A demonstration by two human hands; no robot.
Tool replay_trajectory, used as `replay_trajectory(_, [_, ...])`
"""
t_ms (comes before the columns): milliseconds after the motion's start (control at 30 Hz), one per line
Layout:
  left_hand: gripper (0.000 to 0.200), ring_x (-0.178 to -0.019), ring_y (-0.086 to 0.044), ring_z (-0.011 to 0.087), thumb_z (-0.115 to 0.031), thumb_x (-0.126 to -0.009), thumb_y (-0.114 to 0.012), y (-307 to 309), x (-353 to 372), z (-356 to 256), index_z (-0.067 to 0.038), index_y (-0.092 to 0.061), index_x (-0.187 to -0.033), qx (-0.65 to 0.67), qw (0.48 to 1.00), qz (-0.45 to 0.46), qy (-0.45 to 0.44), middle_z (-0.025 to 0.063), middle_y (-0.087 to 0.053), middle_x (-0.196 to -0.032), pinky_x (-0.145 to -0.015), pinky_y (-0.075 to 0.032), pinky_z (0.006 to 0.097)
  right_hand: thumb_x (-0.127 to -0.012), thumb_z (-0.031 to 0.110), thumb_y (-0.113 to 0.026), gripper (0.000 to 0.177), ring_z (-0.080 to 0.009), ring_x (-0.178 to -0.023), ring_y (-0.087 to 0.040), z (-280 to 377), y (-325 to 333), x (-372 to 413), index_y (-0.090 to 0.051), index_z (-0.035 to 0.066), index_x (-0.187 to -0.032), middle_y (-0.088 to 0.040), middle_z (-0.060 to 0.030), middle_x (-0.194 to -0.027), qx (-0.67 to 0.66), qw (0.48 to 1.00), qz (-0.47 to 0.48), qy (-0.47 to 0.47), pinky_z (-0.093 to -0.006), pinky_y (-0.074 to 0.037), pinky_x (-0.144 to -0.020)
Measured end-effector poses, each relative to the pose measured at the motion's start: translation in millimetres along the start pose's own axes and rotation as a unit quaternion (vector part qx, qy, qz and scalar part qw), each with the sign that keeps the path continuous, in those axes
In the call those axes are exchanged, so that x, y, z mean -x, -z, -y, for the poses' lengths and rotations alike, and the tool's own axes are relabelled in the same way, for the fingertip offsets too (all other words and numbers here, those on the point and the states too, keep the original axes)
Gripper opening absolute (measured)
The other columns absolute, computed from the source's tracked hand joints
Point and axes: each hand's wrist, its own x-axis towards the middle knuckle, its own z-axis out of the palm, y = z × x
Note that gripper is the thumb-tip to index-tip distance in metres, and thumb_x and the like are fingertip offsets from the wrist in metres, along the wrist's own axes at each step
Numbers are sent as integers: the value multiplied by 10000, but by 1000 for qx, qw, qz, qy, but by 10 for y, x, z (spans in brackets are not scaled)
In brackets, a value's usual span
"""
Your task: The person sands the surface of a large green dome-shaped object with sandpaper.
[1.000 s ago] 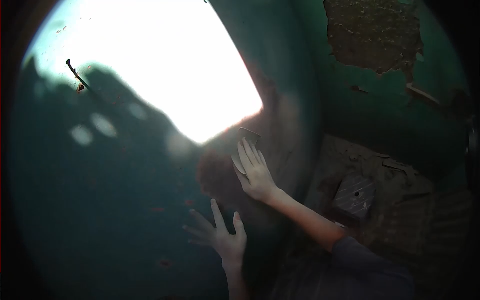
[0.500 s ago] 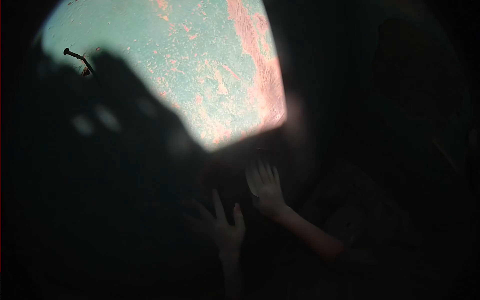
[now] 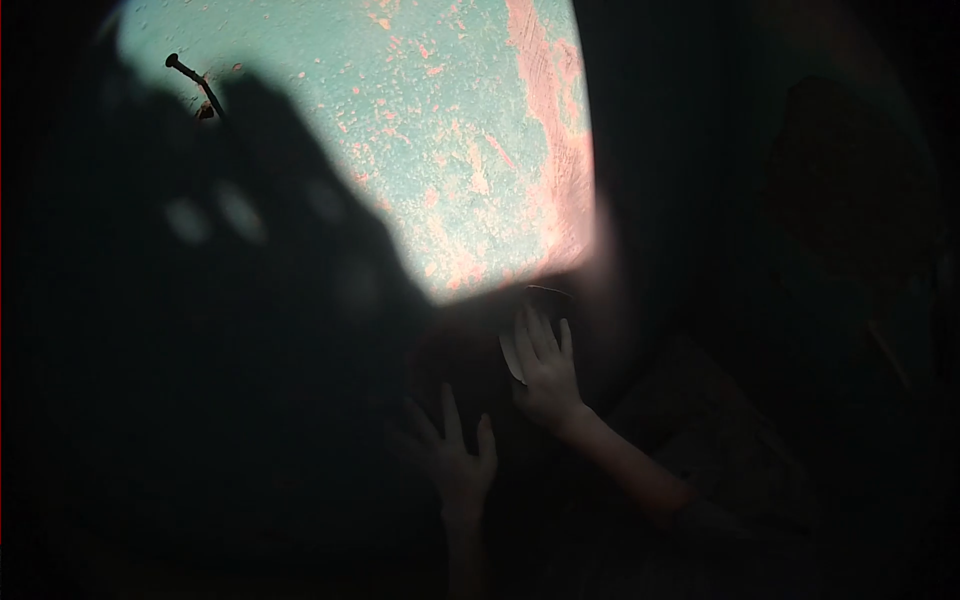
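Observation:
Low in the head view, my left hand (image 3: 460, 465) is raised in deep shade, its fingers spread and nothing visible in it. Right of it and a little higher is my right hand (image 3: 548, 375), fingers stretched and laid over a thin, pale-edged piece (image 3: 513, 358). The piece curls out on the left side of the fingers, and a fine curved edge shows just above the fingertips. What it is cannot be made out in the dark. Both hands are near the shaded lower part of the wall.
A sunlit patch of turquoise wall (image 3: 400, 130) with flaking paint and pinkish bare spots fills the top. A bent nail (image 3: 195, 82) sticks out at the upper left. A broad shadow covers the left side, and dim shapes lie at the right.
The view has shifted, so the nail and lit patch appear farther right. My right hand and the pale-edged piece have moved slightly up and right in the view. My left hand stays spread.

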Motion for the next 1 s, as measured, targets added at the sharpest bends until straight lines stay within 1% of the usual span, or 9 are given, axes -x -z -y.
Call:
replay_trajectory(133, [703, -1445, -30, 599, -481, -906, -627, -13, 118, 32, -184, -433, -1514, -18, 999, 33, 25, 279, -130, -1620, -1126, -82, 725, -823, 212, -590, 737, -390, -1417, -368, 16, -89, 63, -376, 53, -1509, -305, -218, -1577, -1, 1000, 1, -8, -658, -205, -1138])
replay_trajectory(233, [702, -1447, -46, 593, -476, -909, -625, 43, 202, 49, -177, -432, -1514, -10, 998, 53, 31, 283, -137, -1616, -1128, -94, 718, -818, 79, -518, 615, -406, -1476, -269, 119, -97, 239, -470, -8, -1426, -287, -272, -1573, -76, 995, 52, -29, -678, -199, -1130])
replay_trajectory(300, [667, -1412, -148, 620, -503, -921, -601, 73, 239, 123, -213, -453, -1503, -4, 999, 37, 21, 282, -205, -1596, -1095, -134, 753, -808, 62, -518, 617, -407, -1473, -276, 23, -108, 183, -474, -24, -1417, -288, -275, -1570, -44, 998, 46, -17, -688, -189, -1128])
replay_trajectory(333, [667, -1412, -148, 620, -503, -921, -601, 99, 258, 185, -213, -453, -1503, -6, 999, 37, 21, 282, -205, -1596, -1095, -134, 753, -855, 181, -563, 686, -400, -1459, -298, -48, -28, 19, -382, 59, -1506, -281, -223, -1590, -1, 999, 26, -22, -678, -209, -1127])
replay_trajectory(467, [693, -1451, -70, 581, -467, -916, -619, 199, 388, 389, -162, -433, -1510, 1, 999, 35, 27, 298, -150, -1606, -1127, -117, 716, -885, 130, -516, 635, -400, -1467, -283, -12, 103, -191, -389, 71, -1504, -275, -228, -1590, -8, 999, -32, 8, -665, -236, -1124])
replay_trajectory(533, [691, -1451, -77, 580, -462, -918, -616, 243, 416, 513, -159, -430, -1511, 0, 999, 27, 21, 300, -149, -1606, -1126, -121, 716, -870, 114, -514, 651, -401, -1475, -264, 216, 9, 101, -381, 62, -1506, -271, -232, -1590, -62, 995, 23, -73, -664, -245, -1117])
replay_trajectory(667, [693, -1450, -82, 582, -452, -923, -612, 352, 478, 746, -151, -419, -1516, -3, 1000, 6, 22, 295, -135, -1612, -1122, -119, 723, -818, 71, -541, 716, -415, -1479, -243, 494, -103, 293, -358, 42, -1510, -248, -249, -1593, -84, 994, 36, -61, -665, -243, -1114])
replay_trajectory(833, [696, -1455, -77, 574, -455, -924, -612, 480, 696, 1134, -152, -416, -1519, -16, 999, 11, 43, 285, -116, -1622, -1118, -111, 728, -997, 142, -501, 531, -493, -1379, -357, 523, 31, -119, -363, -63, -1467, -290, -312, -1546, -172, 981, -53, -73, -570, -318, -1098])
replay_trajectory(1000, [684, -1454, -89, 572, -457, -925, -603, 494, 865, 1258, -172, -419, -1520, -14, 999, 9, 45, 273, -153, -1615, -1109, -119, 733, -848, 39, -561, 705, -519, -1415, -272, 1114, -424, 840, -308, -76, -1496, -267, -324, -1549, -145, 988, 45, -11, -576, -283, -1124])
